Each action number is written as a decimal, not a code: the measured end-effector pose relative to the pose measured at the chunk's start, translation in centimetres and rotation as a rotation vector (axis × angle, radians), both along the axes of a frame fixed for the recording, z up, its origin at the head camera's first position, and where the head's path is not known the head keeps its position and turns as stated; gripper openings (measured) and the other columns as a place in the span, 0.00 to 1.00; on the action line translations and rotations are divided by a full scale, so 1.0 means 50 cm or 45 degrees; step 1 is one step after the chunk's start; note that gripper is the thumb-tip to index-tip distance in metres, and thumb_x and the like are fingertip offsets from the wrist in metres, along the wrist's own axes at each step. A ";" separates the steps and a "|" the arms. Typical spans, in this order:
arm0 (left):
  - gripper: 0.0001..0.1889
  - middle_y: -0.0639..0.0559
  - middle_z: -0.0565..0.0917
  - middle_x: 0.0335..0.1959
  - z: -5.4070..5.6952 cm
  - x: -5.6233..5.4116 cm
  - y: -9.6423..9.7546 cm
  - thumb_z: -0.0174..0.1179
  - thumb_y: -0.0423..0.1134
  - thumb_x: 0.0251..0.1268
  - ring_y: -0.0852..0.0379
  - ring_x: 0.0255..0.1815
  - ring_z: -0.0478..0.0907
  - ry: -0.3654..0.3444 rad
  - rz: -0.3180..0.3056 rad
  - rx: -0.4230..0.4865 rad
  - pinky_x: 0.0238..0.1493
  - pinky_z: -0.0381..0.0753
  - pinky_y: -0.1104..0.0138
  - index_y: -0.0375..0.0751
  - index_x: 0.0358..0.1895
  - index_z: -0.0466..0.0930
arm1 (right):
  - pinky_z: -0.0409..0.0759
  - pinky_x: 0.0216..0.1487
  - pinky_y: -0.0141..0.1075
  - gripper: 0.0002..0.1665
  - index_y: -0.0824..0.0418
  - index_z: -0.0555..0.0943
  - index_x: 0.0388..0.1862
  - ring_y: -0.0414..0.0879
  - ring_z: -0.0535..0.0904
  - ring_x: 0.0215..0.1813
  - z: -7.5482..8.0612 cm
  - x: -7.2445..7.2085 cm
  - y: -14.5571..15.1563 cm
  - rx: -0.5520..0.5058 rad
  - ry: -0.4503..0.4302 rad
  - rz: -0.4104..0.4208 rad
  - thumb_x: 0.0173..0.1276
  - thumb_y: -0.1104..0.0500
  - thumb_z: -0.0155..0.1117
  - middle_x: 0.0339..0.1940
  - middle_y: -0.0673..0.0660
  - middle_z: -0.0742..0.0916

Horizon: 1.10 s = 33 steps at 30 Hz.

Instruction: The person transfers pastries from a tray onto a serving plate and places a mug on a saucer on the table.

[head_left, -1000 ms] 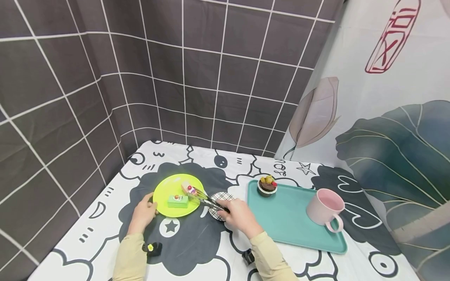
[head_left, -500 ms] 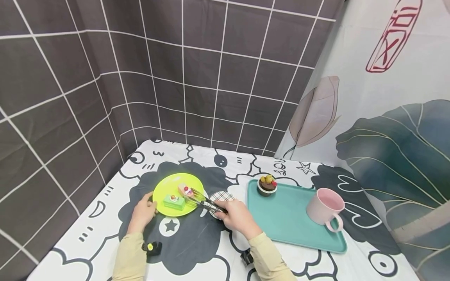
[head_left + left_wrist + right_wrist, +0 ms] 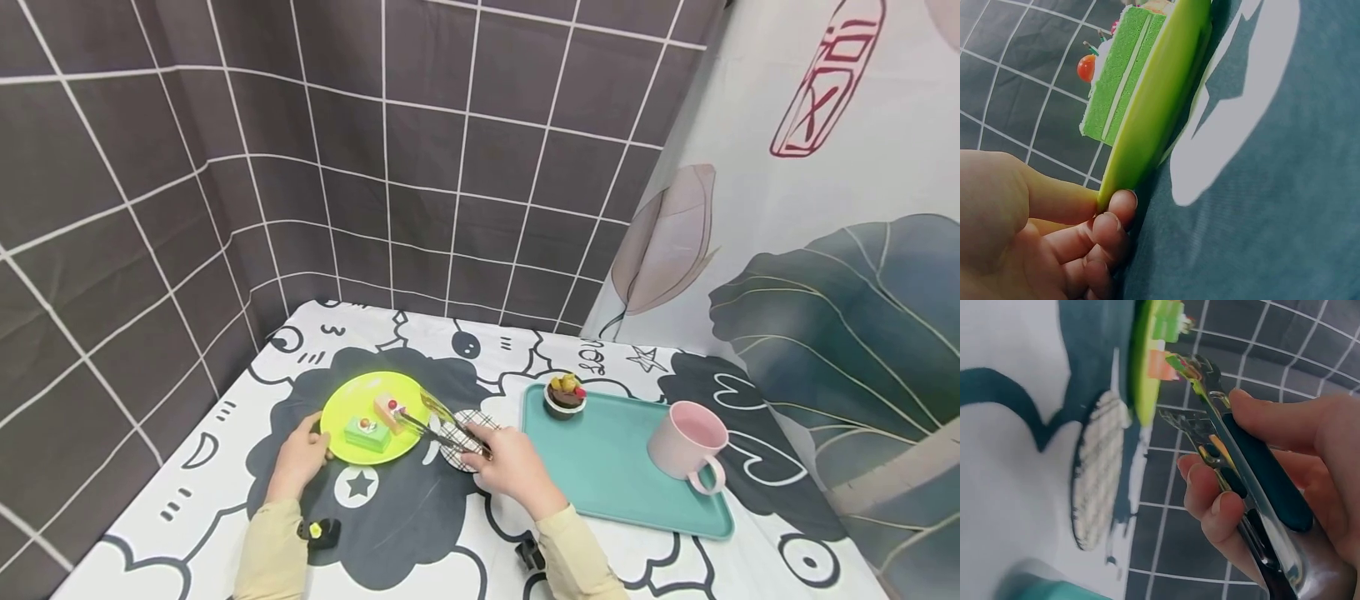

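Note:
My left hand (image 3: 301, 460) pinches the near left rim of a yellow-green plate (image 3: 347, 398) between thumb and fingers. On the plate lie two toy cake slices side by side: a green one (image 3: 367, 434) with an orange-red fruit on top and a pink one (image 3: 387, 408) with a red berry. In the left wrist view the green slice stands close above the gripped rim. My right hand (image 3: 514, 467) holds metal tongs (image 3: 1254, 475) with dark grips. The tongs' arms are spread apart by the plate's right side, and one tip is close to the pink slice; whether it touches is unclear.
A round checked coaster (image 3: 459, 457) lies under the tongs, right of the plate. Farther right, a teal tray (image 3: 592, 475) carries a chocolate cupcake (image 3: 565, 398) and a pink mug (image 3: 686, 442). Behind the table hangs a dark gridded curtain (image 3: 427, 208).
The pink slice has shifted left against the green one, which has turned slightly. The tongs' arms have spread apart from around the pink slice. My left hand keeps its grip on the plate.

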<state>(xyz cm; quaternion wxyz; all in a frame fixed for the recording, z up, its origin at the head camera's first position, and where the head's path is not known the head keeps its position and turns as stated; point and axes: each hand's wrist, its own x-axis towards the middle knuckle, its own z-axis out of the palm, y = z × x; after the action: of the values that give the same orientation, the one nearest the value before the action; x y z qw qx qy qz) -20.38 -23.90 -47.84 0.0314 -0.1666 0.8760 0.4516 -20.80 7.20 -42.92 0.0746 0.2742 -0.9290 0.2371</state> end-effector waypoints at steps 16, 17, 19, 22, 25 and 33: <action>0.28 0.46 0.80 0.27 0.005 0.003 0.003 0.41 0.35 0.72 0.56 0.27 0.74 -0.010 -0.017 -0.009 0.31 0.68 0.67 0.26 0.72 0.52 | 0.63 0.24 0.30 0.16 0.61 0.85 0.46 0.35 0.64 0.19 -0.003 0.005 0.037 -0.152 0.100 -0.198 0.59 0.57 0.71 0.16 0.47 0.77; 0.28 0.46 0.80 0.27 0.005 0.002 0.003 0.41 0.35 0.72 0.56 0.27 0.75 -0.008 -0.017 -0.012 0.31 0.68 0.67 0.26 0.72 0.52 | 0.65 0.25 0.31 0.16 0.61 0.85 0.46 0.37 0.65 0.19 -0.004 0.007 0.040 -0.159 0.087 -0.202 0.59 0.57 0.71 0.16 0.48 0.78; 0.28 0.45 0.80 0.27 0.005 0.002 0.002 0.41 0.35 0.72 0.56 0.27 0.75 -0.004 -0.018 -0.018 0.32 0.69 0.67 0.26 0.72 0.52 | 0.71 0.28 0.33 0.16 0.61 0.86 0.47 0.39 0.73 0.22 -0.007 0.011 0.049 -0.164 0.081 -0.217 0.61 0.57 0.70 0.21 0.51 0.84; 0.29 0.44 0.81 0.28 0.007 0.001 0.003 0.41 0.35 0.72 0.56 0.27 0.75 -0.001 -0.019 -0.027 0.32 0.69 0.67 0.26 0.72 0.52 | 0.76 0.32 0.35 0.12 0.60 0.87 0.46 0.42 0.80 0.26 -0.013 0.018 0.063 -0.163 0.078 -0.233 0.64 0.60 0.66 0.29 0.54 0.89; 0.29 0.44 0.81 0.28 0.008 0.001 0.002 0.41 0.35 0.72 0.56 0.27 0.76 -0.006 -0.021 -0.034 0.31 0.68 0.67 0.26 0.72 0.51 | 0.74 0.29 0.32 0.13 0.60 0.87 0.47 0.39 0.77 0.24 -0.021 0.024 0.077 -0.155 0.066 -0.249 0.64 0.67 0.63 0.28 0.54 0.89; 0.28 0.43 0.81 0.28 0.009 0.002 0.005 0.41 0.35 0.73 0.56 0.28 0.76 -0.009 -0.029 -0.040 0.31 0.68 0.67 0.26 0.72 0.51 | 0.65 0.23 0.28 0.16 0.58 0.86 0.48 0.34 0.64 0.20 -0.030 0.033 0.106 -0.214 -0.025 -0.331 0.60 0.68 0.67 0.29 0.57 0.88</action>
<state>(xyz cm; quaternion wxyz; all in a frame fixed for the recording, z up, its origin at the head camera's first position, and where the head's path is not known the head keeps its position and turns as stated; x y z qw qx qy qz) -20.27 -23.64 -47.37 0.0369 -0.1586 0.8847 0.4368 -19.13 12.49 -44.42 0.1182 0.1420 -0.9342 0.3052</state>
